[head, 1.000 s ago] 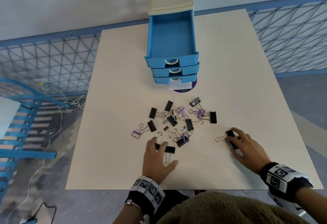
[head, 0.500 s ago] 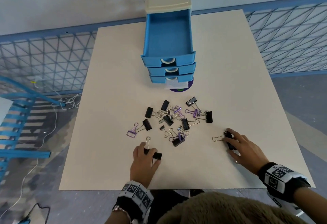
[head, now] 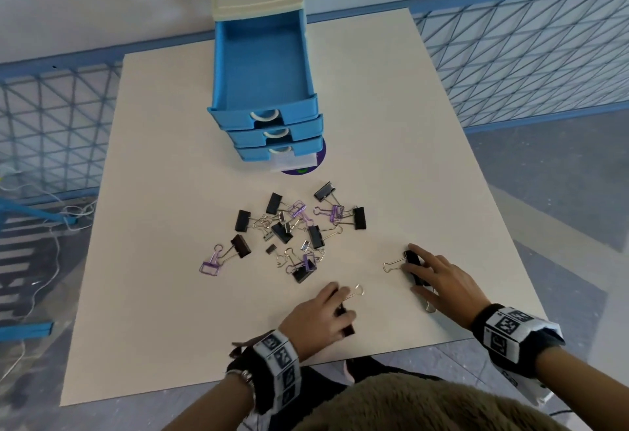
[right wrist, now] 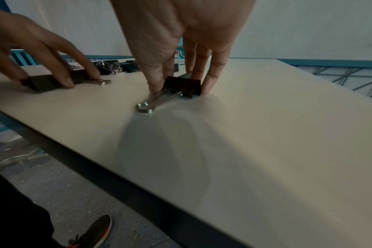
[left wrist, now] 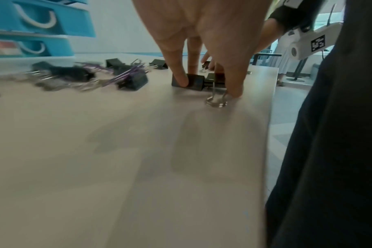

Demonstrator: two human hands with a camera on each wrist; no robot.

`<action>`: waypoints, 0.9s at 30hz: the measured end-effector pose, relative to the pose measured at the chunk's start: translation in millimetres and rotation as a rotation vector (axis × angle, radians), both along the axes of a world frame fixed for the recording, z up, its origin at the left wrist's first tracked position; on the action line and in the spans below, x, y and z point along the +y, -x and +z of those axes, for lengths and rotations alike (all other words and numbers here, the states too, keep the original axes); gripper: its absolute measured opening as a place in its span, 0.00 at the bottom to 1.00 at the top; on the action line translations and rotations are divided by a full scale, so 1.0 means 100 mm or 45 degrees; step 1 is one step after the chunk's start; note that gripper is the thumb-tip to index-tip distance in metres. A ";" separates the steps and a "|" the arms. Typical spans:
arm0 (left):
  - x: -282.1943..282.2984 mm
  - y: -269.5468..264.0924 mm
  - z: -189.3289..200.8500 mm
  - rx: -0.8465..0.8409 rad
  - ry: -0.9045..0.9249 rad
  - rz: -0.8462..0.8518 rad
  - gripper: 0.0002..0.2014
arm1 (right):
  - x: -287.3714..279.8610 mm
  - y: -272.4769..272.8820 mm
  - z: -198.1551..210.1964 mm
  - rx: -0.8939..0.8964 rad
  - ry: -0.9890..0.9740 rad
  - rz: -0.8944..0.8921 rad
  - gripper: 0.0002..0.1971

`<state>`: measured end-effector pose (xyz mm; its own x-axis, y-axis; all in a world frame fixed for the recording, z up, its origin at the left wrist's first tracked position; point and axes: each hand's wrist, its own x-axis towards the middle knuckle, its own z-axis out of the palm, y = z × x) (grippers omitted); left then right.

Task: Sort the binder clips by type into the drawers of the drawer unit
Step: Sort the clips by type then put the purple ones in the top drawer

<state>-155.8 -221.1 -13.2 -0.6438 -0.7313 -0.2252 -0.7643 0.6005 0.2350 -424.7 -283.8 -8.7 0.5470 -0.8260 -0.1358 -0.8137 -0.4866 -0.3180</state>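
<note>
Pinching black clip (head: 413,269): right hand (head: 442,282) | left hand (head: 318,316): second clip (left wrist: 191,80)

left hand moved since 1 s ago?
Yes. The left hand slid its black clips back from the clip pile, toward the table near edge and rightward.

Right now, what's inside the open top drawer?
The top drawer shows only its bare blue floor, no clips. The strip just behind its front wall is hidden from view.
</note>
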 end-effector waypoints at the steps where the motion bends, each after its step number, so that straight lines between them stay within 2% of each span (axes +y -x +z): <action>1: -0.10 0.11 0.02 -0.012 -0.022 -0.003 0.13 | -0.01 0.01 0.00 0.005 -0.013 -0.010 0.25; 4: -0.38 0.45 0.12 -0.104 -0.181 -0.034 0.16 | -0.07 0.02 0.00 0.012 -0.045 -0.087 0.24; 9: -0.66 0.76 0.16 -0.037 -0.239 0.172 0.24 | -0.21 0.01 0.03 0.001 -0.152 -0.313 0.21; 13: -0.62 0.69 0.19 0.049 -0.183 0.251 0.26 | -0.22 -0.01 0.09 -0.016 -0.046 -0.317 0.19; 16: -0.54 0.41 0.28 0.066 -0.183 0.441 0.26 | -0.22 -0.12 0.16 -0.039 0.026 -0.320 0.18; 20: -0.43 -0.07 0.34 0.188 -0.099 0.659 0.23 | -0.23 -0.42 0.25 -0.034 0.097 -0.101 0.21; 23: -0.36 -0.33 0.34 0.205 -0.113 0.759 0.21 | -0.25 -0.76 0.29 -0.046 0.106 0.092 0.16; 25: -0.34 -0.42 0.29 0.127 -0.133 0.744 0.21 | -0.24 -0.99 0.27 -0.067 0.072 0.214 0.13; 27: -0.33 -0.45 0.27 0.122 -0.112 0.656 0.22 | -0.23 -1.19 0.25 -0.040 0.041 0.310 0.19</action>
